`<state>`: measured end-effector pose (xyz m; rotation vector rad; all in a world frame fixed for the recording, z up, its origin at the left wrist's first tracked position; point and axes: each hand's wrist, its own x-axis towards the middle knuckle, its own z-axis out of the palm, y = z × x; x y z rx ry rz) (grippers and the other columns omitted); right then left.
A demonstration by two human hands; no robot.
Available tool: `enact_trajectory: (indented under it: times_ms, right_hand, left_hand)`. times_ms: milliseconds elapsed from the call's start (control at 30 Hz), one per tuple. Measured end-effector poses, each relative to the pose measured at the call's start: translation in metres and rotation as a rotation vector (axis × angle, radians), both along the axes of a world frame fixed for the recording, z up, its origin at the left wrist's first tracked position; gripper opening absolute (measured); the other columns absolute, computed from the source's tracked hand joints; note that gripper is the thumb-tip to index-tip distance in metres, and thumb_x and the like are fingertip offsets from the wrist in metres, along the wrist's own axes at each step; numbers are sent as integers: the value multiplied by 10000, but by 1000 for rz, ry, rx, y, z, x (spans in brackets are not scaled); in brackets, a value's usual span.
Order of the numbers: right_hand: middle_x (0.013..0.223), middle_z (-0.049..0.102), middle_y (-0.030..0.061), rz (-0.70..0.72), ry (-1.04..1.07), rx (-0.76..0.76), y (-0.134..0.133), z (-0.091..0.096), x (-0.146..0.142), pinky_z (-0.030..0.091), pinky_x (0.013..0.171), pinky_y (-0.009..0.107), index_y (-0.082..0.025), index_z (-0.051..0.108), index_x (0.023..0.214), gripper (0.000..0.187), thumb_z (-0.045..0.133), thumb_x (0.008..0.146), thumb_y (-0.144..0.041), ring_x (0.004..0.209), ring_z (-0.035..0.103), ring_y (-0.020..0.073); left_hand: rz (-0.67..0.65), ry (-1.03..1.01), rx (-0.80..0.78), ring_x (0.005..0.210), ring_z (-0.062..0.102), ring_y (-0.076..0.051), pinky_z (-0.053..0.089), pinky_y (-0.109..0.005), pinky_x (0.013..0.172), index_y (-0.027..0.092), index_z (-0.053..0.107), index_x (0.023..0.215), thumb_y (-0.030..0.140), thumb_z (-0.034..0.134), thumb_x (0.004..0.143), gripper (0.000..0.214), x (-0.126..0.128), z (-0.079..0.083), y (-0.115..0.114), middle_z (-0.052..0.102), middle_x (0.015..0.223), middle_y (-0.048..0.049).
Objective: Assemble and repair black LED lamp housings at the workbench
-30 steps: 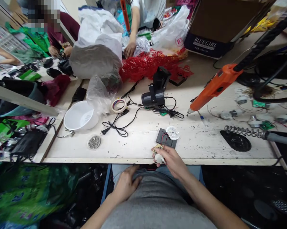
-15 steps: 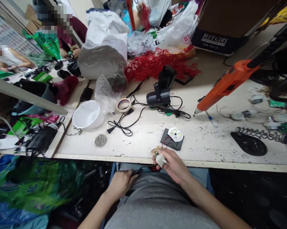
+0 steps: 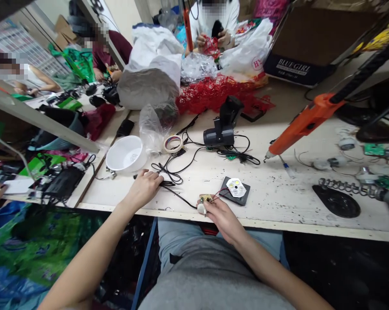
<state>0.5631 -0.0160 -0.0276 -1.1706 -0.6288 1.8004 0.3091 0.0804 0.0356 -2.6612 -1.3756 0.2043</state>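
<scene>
My right hand [image 3: 220,216] is closed on a small white part [image 3: 201,208] with a little circuit board at the table's front edge. Thin wires run from it to a white LED disc [image 3: 236,187] lying on a black square plate [image 3: 233,191]. My left hand [image 3: 143,187] rests on the table to the left, fingers curled over a black power cord [image 3: 168,171] where its plug end lies. A thin black wire runs from under that hand across to the part in my right hand.
A white bowl [image 3: 126,153], tape roll [image 3: 172,143], black lamp head [image 3: 222,126] and red mesh [image 3: 215,93] lie further back. An orange power tool [image 3: 306,122] hangs at right above a soldering iron stand [image 3: 339,196]. Other people work at the table's far side and far left.
My left hand rose from my lap to the table and closed over the black cord. My right hand moved a little left with the white part. The view tilted up.
</scene>
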Motion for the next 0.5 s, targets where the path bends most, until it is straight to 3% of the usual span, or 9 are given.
enact_trajectory:
  times_ms: [133,233,300,400,500]
  right_hand:
    - [1077,675,84,-12,-156,75,2,-8,5,471,1057,449,-200,643,1070,547,788,650,-519,1077,641,260]
    - [1215,620,104,0,-305,166,0,-14,7,488,1058,445,-208,665,1114,518,744,680,-480,1159,614,281]
    - [1239,615,109,35,-472,289,-4,-14,8,519,1032,445,-216,675,1158,464,679,753,-443,1157,624,283]
    - [1139,681,99,107,-714,475,-12,-5,19,552,982,427,-225,707,1158,369,612,828,-361,1069,672,268]
    - [887,735,57,109,-858,566,-15,19,47,595,763,347,-242,773,936,229,585,880,-359,840,713,228]
  left_hand:
    - [-19,-11,-17,869,638,-275,424,-477,948,181,681,884,77,511,895,200,7,-8,-1,662,841,-89]
    - [5,22,-58,980,625,-308,424,-515,973,186,699,991,83,611,858,190,10,-1,-9,671,965,-108]
    - [50,-1,-87,1042,612,-335,432,-539,978,188,690,1079,72,700,789,313,13,6,-15,666,1057,-123]
    - [66,-211,-106,1043,615,-314,484,-492,935,190,666,1144,104,691,823,333,29,9,-27,667,1102,-123]
    - [-31,-594,-193,993,638,-239,532,-383,873,206,646,1152,211,603,938,219,64,1,-41,686,1063,-87]
